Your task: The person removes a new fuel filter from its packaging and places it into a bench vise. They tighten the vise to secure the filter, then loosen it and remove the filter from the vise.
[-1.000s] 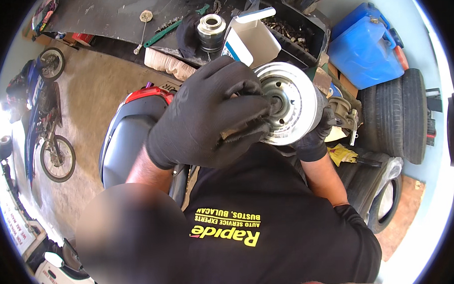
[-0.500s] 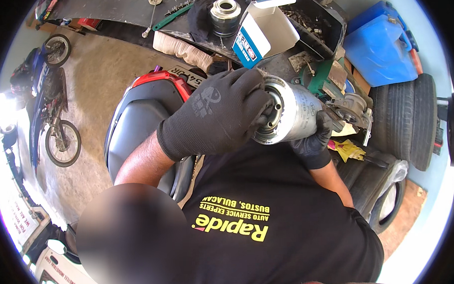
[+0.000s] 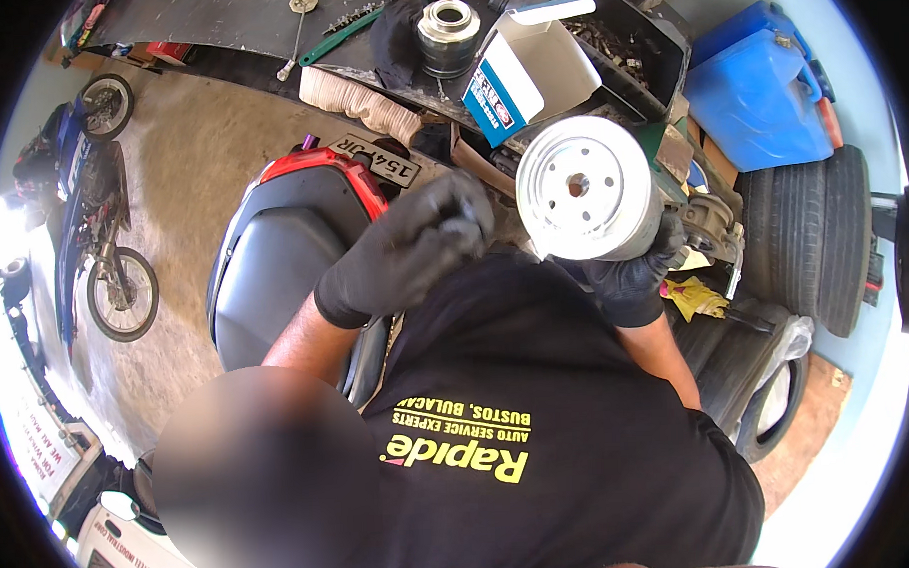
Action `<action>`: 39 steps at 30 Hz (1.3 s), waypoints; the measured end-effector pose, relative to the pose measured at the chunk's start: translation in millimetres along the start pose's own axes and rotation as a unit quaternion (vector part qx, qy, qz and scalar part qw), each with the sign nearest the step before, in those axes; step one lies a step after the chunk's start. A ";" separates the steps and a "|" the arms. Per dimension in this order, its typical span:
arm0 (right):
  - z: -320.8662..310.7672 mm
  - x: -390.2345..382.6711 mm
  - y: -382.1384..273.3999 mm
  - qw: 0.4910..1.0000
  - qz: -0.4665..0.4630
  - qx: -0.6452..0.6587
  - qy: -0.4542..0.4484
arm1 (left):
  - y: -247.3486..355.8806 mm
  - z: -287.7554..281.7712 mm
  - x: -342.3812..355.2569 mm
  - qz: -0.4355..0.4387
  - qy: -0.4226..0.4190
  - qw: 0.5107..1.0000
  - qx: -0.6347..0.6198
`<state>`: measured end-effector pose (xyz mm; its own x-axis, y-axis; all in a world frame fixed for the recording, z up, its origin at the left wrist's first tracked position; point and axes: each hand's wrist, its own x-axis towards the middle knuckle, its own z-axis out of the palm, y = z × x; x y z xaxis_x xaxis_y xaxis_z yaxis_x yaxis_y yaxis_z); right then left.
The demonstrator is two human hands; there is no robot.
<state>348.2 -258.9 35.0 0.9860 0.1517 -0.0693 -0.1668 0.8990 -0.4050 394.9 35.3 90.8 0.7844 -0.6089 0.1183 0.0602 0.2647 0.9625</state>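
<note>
The white oil filter [image 3: 588, 189], holed end facing up, is gripped from below by the gloved right hand [image 3: 629, 273]. The gloved left hand [image 3: 413, 250] hovers beside it, fingers loosely curled, holding nothing. Behind, on the workbench [image 3: 225, 22], an open blue-and-white box [image 3: 532, 71] looks empty.

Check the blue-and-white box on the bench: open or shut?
Open: the box has its top flap lifted, and its white inside shows.

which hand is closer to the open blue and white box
Right. The right hand holds the white round filter just below the box; the left hand is lower and further left.
</note>
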 end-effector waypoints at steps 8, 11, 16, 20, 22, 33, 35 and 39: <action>30.5 8.6 -0.6 0.956 -0.093 -0.263 0.089 | -1.1 35.8 14.5 -0.070 0.141 0.986 0.047; 38.7 10.3 -1.0 0.927 -0.176 -0.323 0.066 | -4.5 46.9 22.5 -0.009 0.152 0.985 0.085; 37.0 6.4 -5.7 0.915 -0.238 -0.323 0.030 | -13.0 58.2 28.2 0.004 0.187 0.982 -0.034; 29.8 6.2 -0.9 0.947 -0.191 -0.244 0.087 | -21.4 79.6 38.9 0.035 0.162 0.914 -0.371; 27.4 7.5 2.9 0.957 -0.189 -0.169 0.142 | -23.4 83.2 44.4 0.065 0.154 0.892 -0.420; 47.3 7.6 -14.4 0.960 -0.071 -0.269 0.032 | 0.8 -8.8 59.1 0.257 0.325 0.823 0.388; 58.9 -3.4 -21.8 0.918 -0.064 -0.387 0.065 | 12.5 -31.0 59.3 0.241 0.402 0.812 0.349; 74.3 -19.4 -31.4 0.859 -0.145 -0.482 0.095 | 25.2 -41.9 75.2 0.319 0.367 0.826 0.285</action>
<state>334.3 -259.6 116.8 0.9836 -0.1727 0.0512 0.0719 0.1163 -0.9906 481.3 27.5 113.7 0.7191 0.1910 0.6681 -0.6471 -0.1662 0.7440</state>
